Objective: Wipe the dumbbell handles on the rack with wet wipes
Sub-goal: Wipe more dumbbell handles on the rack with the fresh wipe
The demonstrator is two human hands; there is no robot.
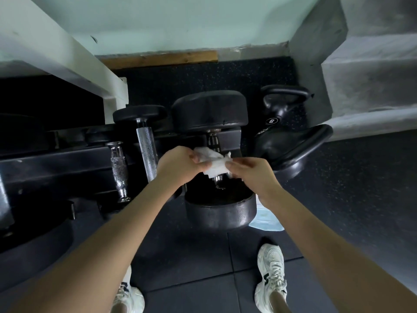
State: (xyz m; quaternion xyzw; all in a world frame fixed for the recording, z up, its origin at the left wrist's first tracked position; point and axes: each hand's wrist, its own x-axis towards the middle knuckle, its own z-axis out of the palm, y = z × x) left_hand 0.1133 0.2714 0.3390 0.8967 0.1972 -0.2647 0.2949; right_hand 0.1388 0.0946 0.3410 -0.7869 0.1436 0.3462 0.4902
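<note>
Down by the white shoes [270, 269], a pale wipe packet [266, 221] lies beside the big dumbbell [221, 213] on the rack [56, 163]. Over its handle [212, 141], left hand [178, 163] and right hand [250, 170] each pinch an end of the wet wipe [214, 164] — bunched, not visibly wrapped. Best practice: fold it round the bar, grip firmly, twist along the knurling. Beyond — a kettlebell [284, 102].

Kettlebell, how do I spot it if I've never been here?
Find the black rack of dumbbells. Past its right end, on the floor near the grey wall, stands the kettlebell. Unlike the dumbbells, it has a loop handle on top and a white-ringed number.
</note>
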